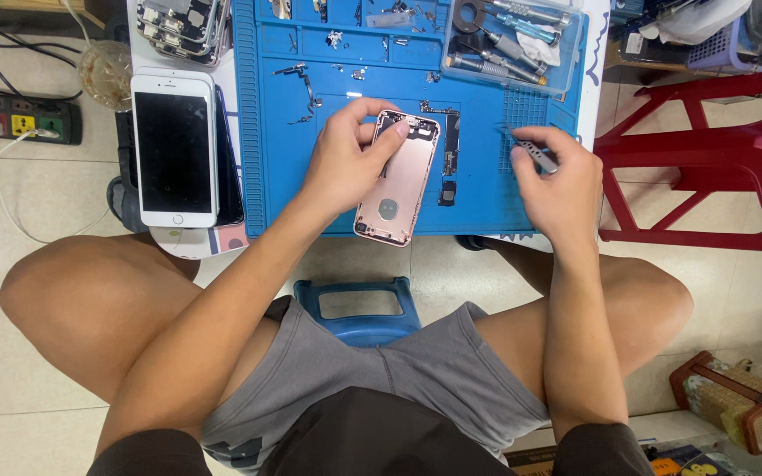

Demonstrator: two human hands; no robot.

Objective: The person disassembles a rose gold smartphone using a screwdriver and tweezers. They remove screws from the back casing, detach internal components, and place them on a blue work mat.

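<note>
Left hand [346, 163] clamped its grip on the rose-gold phone housing [396, 181], tilted over the blue mat [328, 216] on the tabletop. Right hand [557, 181] pinched grey tweezers [529, 152] just beside it. White phone [175, 148] lay well left.

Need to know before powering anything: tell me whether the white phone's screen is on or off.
Off: the white phone lies face up beside the blue mat, its screen uniformly black.

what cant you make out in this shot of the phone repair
Head view:
- Tool in the right hand: mostly hidden by the fingers; its kind is unclear.
- Pink phone housing: upper left covered by the left hand.
- Loose parts on the blue mat: too small.
- Tool tray: cut off by top edge.
</note>
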